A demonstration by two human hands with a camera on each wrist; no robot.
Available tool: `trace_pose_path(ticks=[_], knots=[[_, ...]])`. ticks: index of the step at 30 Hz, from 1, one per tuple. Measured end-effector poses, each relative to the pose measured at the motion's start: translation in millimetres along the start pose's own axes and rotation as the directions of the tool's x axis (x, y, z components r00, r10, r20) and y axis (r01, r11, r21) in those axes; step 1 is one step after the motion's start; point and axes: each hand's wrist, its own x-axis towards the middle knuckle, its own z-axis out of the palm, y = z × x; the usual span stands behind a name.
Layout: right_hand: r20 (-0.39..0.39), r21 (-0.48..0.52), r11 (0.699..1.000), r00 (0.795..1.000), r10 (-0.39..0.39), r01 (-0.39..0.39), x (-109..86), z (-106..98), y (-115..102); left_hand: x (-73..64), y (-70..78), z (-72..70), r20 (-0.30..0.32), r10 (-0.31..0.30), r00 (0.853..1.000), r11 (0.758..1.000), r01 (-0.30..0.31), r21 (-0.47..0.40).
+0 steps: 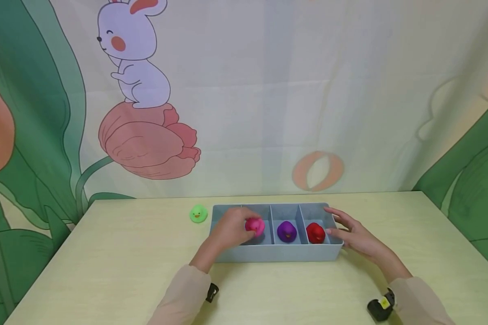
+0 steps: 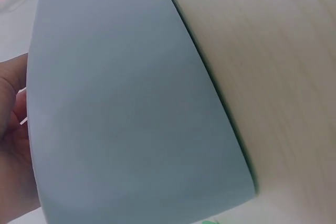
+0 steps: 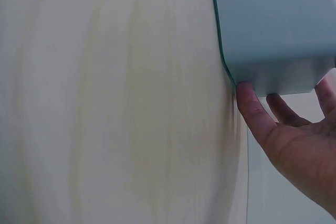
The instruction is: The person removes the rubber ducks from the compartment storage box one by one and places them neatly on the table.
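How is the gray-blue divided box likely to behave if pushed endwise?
The gray-blue divided box is long and low on the table, so it would probably slide rather than tip. Its straight edges suggest stiffness; its smooth outside may be slippery.

Pale table (image 1: 118, 253) — behind it, a printed backdrop (image 1: 236, 113) — white rabbit (image 1: 146, 85) on pink flower (image 1: 146, 142).

The divided tray (image 1: 276, 253) looks like moulded plastic, smooth and matt, with a faint sheen on its end wall (image 3: 283, 74). The pink duck (image 1: 259, 225), purple duck (image 1: 286, 231), red duck (image 1: 316, 233) and green duck (image 1: 198, 214) look like smooth rubber or soft plastic; which, cannot be told. The tabletop (image 1: 118, 253) shows pale wood grain under a smooth, low-sheen finish. The printed backdrop (image 1: 236, 113) is matt cloth, faintly creased. The beige sleeves (image 1: 183, 289) are matt cloth; the black wrist camera (image 1: 378, 311) looks like hard plastic
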Motion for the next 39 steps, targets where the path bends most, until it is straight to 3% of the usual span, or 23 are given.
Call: trace_pose_path(ticks=[8,14,27,35,39], knots=[[0.004,0.005,1.0,1.0,-0.003,0.003,-0.5,0,-1,-6.3,-1.8,-7.2,-0.055,0.008,0.998,0.992,-0.015,-0.128],[0.006,0.015,1.0,1.0,-0.007,0.007,-0.2,-1,0,-9.9,-3.4,-12.8,-0.114,-0.034,0.993,0.973,0.006,-0.233],[0.007,0.017,1.0,1.0,-0.003,0.003,1.3,-1,2,-19.4,-16.7,-26.9,-0.298,-0.081,0.951,0.953,-0.014,-0.303],[0.008,0.02,1.0,1.0,-0.002,0.002,1.0,-1,2,-27.1,-28.1,-36.7,-0.328,-0.136,0.935,0.936,0.012,-0.353],[0.007,0.022,1.0,1.0,-0.005,0.004,1.2,-1,2,-31.3,-33.7,-42.3,-0.342,-0.157,0.926,0.94,0.034,-0.341]])
